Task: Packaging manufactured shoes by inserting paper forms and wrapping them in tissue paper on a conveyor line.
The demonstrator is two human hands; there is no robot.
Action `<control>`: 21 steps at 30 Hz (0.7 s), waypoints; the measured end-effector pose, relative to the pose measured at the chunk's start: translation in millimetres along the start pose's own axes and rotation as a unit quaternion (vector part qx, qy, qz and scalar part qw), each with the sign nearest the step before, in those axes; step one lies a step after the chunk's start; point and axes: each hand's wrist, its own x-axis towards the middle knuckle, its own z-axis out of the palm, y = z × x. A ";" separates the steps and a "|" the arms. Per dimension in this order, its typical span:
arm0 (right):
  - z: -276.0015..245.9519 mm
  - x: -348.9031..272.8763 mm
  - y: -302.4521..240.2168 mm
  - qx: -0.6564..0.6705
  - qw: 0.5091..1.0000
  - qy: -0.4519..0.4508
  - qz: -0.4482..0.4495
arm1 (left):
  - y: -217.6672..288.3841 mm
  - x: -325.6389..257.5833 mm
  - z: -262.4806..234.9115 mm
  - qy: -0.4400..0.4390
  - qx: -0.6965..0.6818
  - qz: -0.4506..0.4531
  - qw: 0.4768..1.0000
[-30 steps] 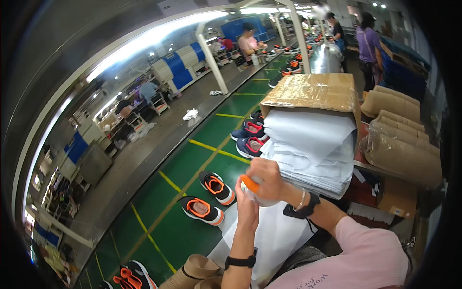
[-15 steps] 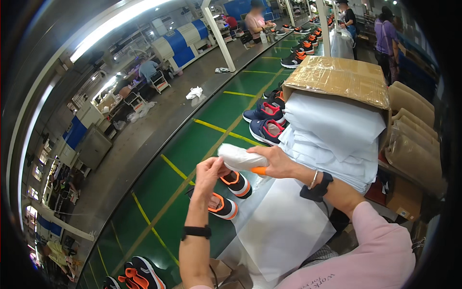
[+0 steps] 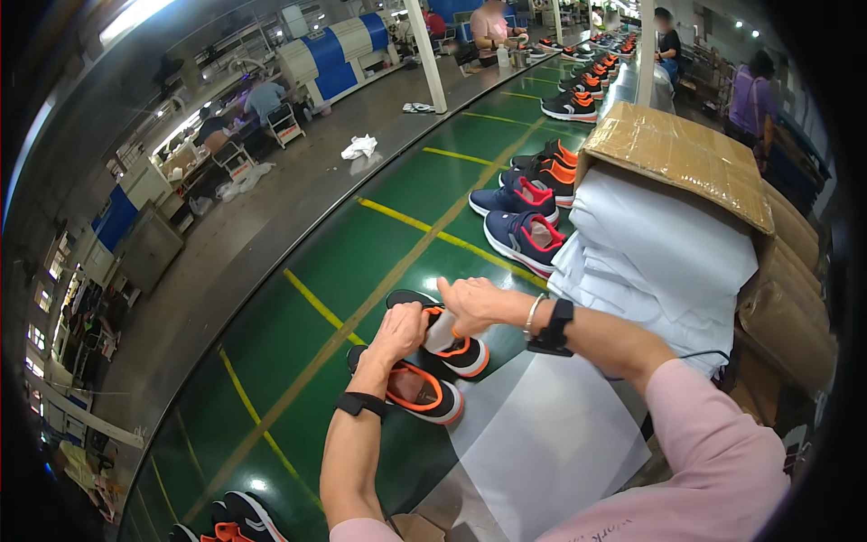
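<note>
On the green conveyor belt [image 3: 325, 379] stands a pair of black sneakers with orange lining. A wad of white paper [image 3: 441, 332] is partly inside the opening of the farther sneaker [image 3: 471, 358]. My right hand [image 3: 471, 305] is closed on the wad from above, its thumb side toward the left. My left hand [image 3: 400, 332] has its fingers curled at the same sneaker's opening; their tips are hidden. The nearer sneaker [image 3: 424, 395] sits below my left wrist, with pinkish paper showing inside.
White paper sheets [image 3: 659, 235] fill an open cardboard box [image 3: 677, 158] on the right. One translucent sheet [image 3: 551, 434] lies before me. Navy sneakers [image 3: 519, 237] stand beyond the pair, with more shoes [image 3: 571, 107] up the belt and others [image 3: 248, 519] at the lower left. People work farther off.
Both hands have moved down to the farther sneaker. The white paper wad, held above the pair before, is now partly inside that sneaker. My view has shifted slightly.
</note>
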 end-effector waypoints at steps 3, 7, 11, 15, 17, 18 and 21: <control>7.6 8.0 0.8 0.071 0.994 0.078 -0.040 | -15.1 -14.7 -1.1 0.074 -0.026 -0.014 0.997; 1.0 -22.3 -13.1 -0.037 0.986 0.156 -0.048 | -10.3 -10.9 -10.8 0.053 -0.006 -0.014 0.999; 51.8 3.4 -28.5 -0.116 0.957 0.228 -0.139 | -10.0 -15.0 7.1 0.085 0.021 -0.010 0.996; 11.1 13.0 -10.2 -0.044 0.993 -0.017 -0.111 | -8.8 -16.8 -1.0 0.079 -0.026 -0.037 0.996; 19.9 10.2 -8.6 -0.052 0.994 -0.037 -0.094 | -6.1 -14.4 -2.6 0.068 -0.026 -0.029 0.997; 40.7 18.6 -9.8 -0.039 0.995 0.035 -0.087 | -2.4 -13.9 -1.8 0.066 0.008 -0.039 0.997; 78.6 42.6 2.8 -0.021 0.991 0.100 -0.082 | -9.8 -11.3 2.3 0.064 0.066 -0.027 0.995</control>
